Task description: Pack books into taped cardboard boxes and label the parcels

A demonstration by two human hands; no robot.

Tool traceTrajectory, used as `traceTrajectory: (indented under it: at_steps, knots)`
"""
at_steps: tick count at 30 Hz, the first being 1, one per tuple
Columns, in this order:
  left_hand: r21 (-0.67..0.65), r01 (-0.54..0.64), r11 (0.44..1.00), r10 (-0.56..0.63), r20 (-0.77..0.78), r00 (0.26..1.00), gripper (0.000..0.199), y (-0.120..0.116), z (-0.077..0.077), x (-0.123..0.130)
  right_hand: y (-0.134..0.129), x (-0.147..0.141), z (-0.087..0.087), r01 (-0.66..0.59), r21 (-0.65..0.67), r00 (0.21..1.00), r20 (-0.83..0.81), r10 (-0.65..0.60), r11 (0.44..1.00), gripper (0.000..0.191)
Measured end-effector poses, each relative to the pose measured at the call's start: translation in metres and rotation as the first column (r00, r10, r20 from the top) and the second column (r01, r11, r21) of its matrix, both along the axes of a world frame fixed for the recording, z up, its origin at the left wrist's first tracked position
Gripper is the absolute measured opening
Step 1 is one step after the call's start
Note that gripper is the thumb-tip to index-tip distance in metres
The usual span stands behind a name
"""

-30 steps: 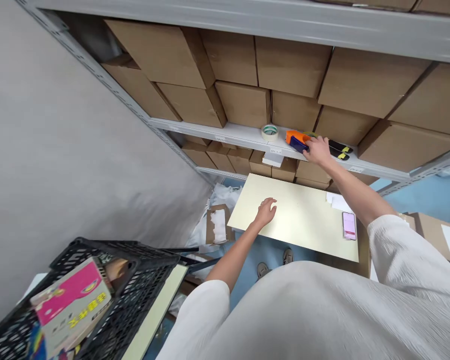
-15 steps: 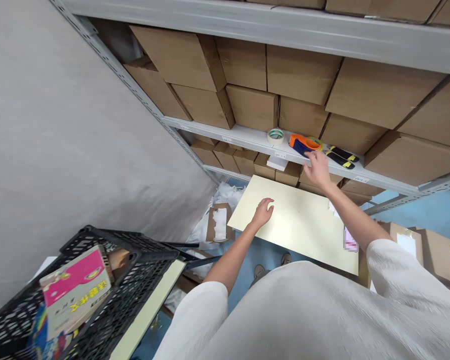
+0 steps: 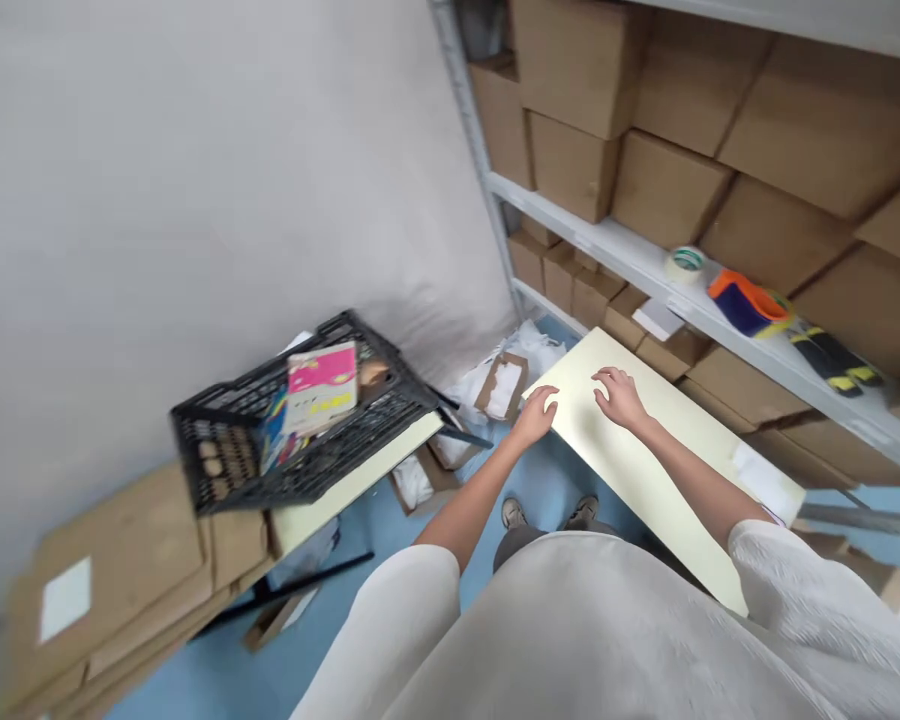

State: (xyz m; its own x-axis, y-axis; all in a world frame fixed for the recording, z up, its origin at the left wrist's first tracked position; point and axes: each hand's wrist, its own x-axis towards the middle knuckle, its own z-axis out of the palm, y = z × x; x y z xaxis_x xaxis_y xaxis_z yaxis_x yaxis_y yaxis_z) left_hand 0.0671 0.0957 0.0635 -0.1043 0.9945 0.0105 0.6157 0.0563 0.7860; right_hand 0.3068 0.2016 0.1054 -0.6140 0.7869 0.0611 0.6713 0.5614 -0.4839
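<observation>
Over the left end of a pale yellow tabletop [image 3: 667, 490] are both of my hands. My left hand [image 3: 536, 415] hovers by its near left edge, fingers apart and curved, holding nothing. A short way to the right, my right hand [image 3: 619, 396] is above the board, also empty with its fingers spread. Left of me a black plastic crate [image 3: 225, 410] stands tilted on another pale board [image 3: 360, 480]. Inside the crate lies a book [image 3: 321, 385] with a pink and cream cover, among other items I cannot make out.
A grey shelf [image 3: 622, 250] full of cardboard boxes [image 3: 671, 190] runs along the right. On it rest a tape roll [image 3: 685, 264], an orange and blue tape dispenser [image 3: 746, 302] and black-yellow cutters [image 3: 832, 358]. Flattened cartons [image 3: 135, 560] lie left; a small open box [image 3: 502, 388] sits between tables.
My view has swung left, bringing the whole crate and the cartons into sight. My right hand has moved from beside the tape dispenser down over the tabletop, near my left hand.
</observation>
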Motion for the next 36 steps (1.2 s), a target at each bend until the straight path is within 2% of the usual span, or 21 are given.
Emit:
traceTrajectory:
  at_steps: [3,7,15,20,24,28,32,36]
  knots:
    - [0.034,-0.121,0.992,0.121,0.004,0.993,0.039,-0.034,0.005,-0.046,-0.010,-0.060,0.004,-0.126,0.018,0.992,0.004,0.126,0.992,0.038]
    - [0.054,-0.243,0.968,0.242,0.024,0.970,0.039,-0.087,0.010,-0.107,-0.038,-0.141,0.007,-0.262,0.049,0.965,0.004,0.262,0.964,0.036]
    - [0.098,-0.399,0.912,0.399,0.025,0.917,0.040,-0.203,0.025,-0.224,-0.115,-0.298,0.013,-0.422,0.085,0.906,0.007,0.423,0.903,0.037]
    - [0.150,-0.477,0.866,0.478,0.027,0.878,0.040,-0.254,0.032,-0.284,-0.152,-0.375,0.024,-0.497,0.108,0.865,-0.018,0.502,0.861,0.035]
    - [0.158,-0.527,0.835,0.530,0.026,0.848,0.040,-0.272,0.034,-0.316,-0.164,-0.419,0.033,-0.536,0.107,0.839,-0.043,0.543,0.837,0.031]
    - [0.150,-0.560,0.815,0.565,0.011,0.825,0.043,-0.272,0.036,-0.336,-0.162,-0.449,0.037,-0.557,0.092,0.827,-0.026,0.561,0.826,0.030]
    - [0.148,-0.587,0.796,0.595,-0.010,0.804,0.045,-0.264,0.039,-0.354,-0.148,-0.476,0.034,-0.592,0.049,0.805,-0.011,0.593,0.804,0.031]
    - [0.139,-0.630,0.764,0.641,-0.046,0.767,0.044,-0.258,0.039,-0.373,-0.133,-0.505,0.023,-0.616,0.007,0.788,0.020,0.615,0.788,0.031]
